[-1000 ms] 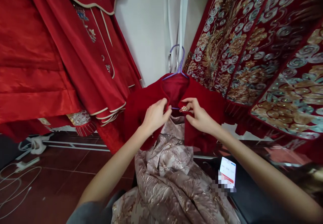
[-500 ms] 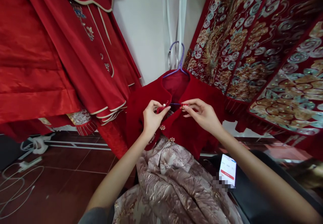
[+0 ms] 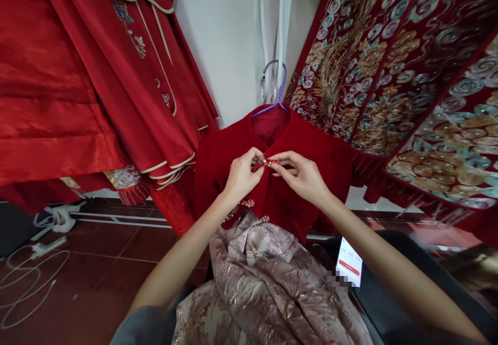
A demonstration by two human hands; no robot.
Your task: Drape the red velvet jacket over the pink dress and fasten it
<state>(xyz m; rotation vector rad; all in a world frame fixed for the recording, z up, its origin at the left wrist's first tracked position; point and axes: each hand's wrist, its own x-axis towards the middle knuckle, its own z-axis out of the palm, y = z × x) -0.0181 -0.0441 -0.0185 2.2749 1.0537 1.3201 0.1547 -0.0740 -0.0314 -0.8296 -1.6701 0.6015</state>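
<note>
A dark red velvet jacket (image 3: 307, 153) hangs on a purple hanger (image 3: 277, 91) in front of me. My left hand (image 3: 241, 177) pinches the left collar edge with a pearl button at the neck. My right hand (image 3: 300, 175) pinches the right collar edge, and the fingertips of both hands meet at the button (image 3: 266, 163). Two more pearl buttons (image 3: 249, 203) show lower on the jacket front. A pink-gold brocade skirt (image 3: 264, 277) hangs under the jacket and spreads down toward me.
Red satin garments (image 3: 78, 85) hang at the left. Red panels embroidered in gold and silver (image 3: 404, 75) hang at the right. A phone (image 3: 349, 267) lies on a black surface at lower right. White cables (image 3: 27, 272) lie on the dark red tile floor at left.
The jacket front was open, showing the skirt. Both hands have drawn the two collar edges together at the neck, and the front now lies closed.
</note>
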